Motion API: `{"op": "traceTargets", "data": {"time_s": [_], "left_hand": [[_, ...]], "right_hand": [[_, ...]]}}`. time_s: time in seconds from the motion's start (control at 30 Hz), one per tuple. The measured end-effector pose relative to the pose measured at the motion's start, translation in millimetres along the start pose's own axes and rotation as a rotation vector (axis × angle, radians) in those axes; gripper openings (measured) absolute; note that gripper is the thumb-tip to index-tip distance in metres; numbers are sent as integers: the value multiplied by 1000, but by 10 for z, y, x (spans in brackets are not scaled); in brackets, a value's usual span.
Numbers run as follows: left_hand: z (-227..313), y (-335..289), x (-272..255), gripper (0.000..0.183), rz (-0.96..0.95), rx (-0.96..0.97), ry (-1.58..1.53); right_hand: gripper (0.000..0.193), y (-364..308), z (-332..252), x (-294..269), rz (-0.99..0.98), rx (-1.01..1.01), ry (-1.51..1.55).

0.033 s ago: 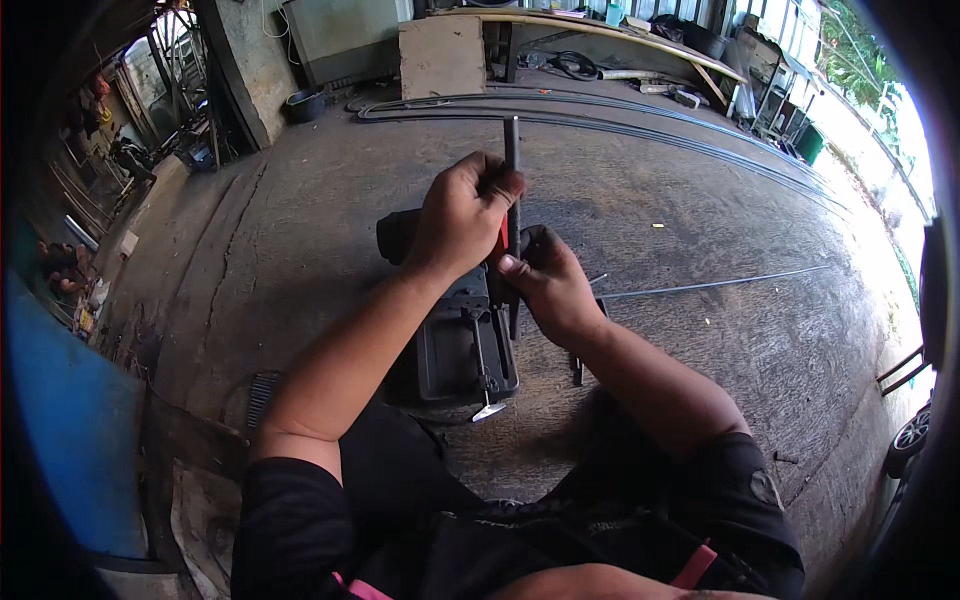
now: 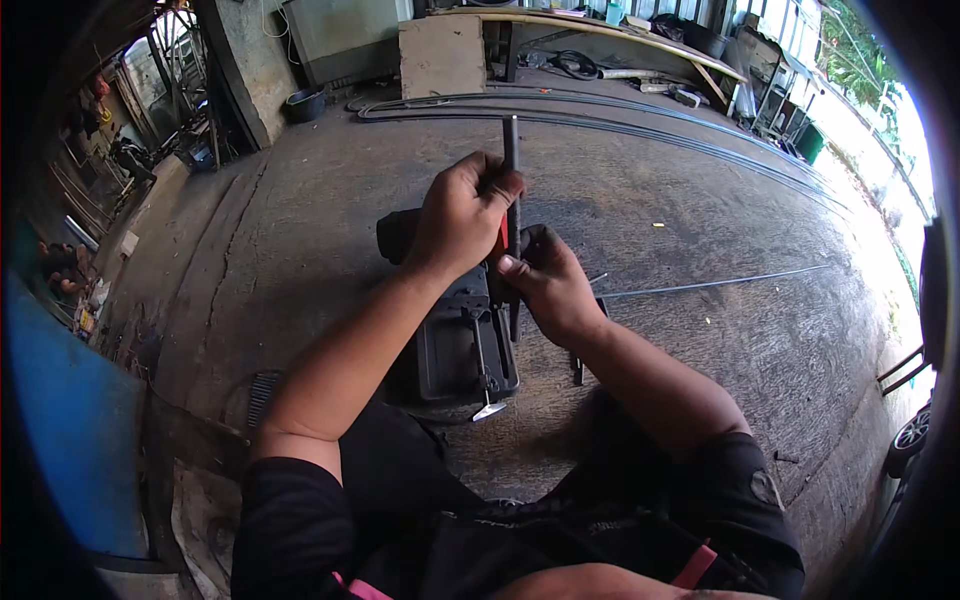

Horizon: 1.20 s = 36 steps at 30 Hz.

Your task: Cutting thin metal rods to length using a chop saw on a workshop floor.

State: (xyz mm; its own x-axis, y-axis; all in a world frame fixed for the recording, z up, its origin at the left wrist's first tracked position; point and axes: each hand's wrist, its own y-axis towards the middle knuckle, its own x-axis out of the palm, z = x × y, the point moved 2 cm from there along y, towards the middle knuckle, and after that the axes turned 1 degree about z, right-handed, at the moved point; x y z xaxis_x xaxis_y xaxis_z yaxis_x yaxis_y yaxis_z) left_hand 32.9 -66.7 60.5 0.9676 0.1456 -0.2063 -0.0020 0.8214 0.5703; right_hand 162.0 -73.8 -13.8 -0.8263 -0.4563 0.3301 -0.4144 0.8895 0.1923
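Observation:
A short dark metal rod (image 2: 512,150) stands nearly upright in front of me, its upper end bare. My left hand (image 2: 462,212) is closed round it below that end. Lower down, my right hand (image 2: 555,285) closes on the rod, thumb pressed in and fingers partly hidden behind. Between the hands, something red (image 2: 503,235) shows beside the rod; its kind is mostly hidden. Directly beneath is a dark machine that looks like a cut-off saw (image 2: 432,365), with a clamp screw (image 2: 478,350) ending in a pale handle (image 2: 489,411). My left hand and forearm cover part of it.
A long thin rod (image 2: 715,284) lies on the concrete floor at right. Long bent bars (image 2: 590,112) stretch across the back, before a cluttered bench (image 2: 600,24). A blue panel (image 2: 75,420) stands at left; a dark tub (image 2: 306,105) sits by the pillar.

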Motion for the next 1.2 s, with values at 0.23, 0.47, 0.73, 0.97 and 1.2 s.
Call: {"op": "traceTargets", "data": {"time_s": [0.23, 0.47, 0.73, 0.97, 1.2], "left_hand": [[10, -24, 27, 16, -54, 28, 45], [56, -34, 29, 17, -87, 86, 78], [105, -61, 22, 16, -136, 22, -130], [-42, -38, 57, 20, -225, 20, -404], [17, -75, 43, 21, -278, -1, -324]], "right_hand": [[24, 8, -17, -33, 5, 29, -88], [27, 30, 49, -73, -60, 11, 21], [27, 13, -1, -38, -122, 52, 216], [30, 16, -41, -41, -233, 94, 250], [27, -10, -50, -36, -205, 66, 238]]}}
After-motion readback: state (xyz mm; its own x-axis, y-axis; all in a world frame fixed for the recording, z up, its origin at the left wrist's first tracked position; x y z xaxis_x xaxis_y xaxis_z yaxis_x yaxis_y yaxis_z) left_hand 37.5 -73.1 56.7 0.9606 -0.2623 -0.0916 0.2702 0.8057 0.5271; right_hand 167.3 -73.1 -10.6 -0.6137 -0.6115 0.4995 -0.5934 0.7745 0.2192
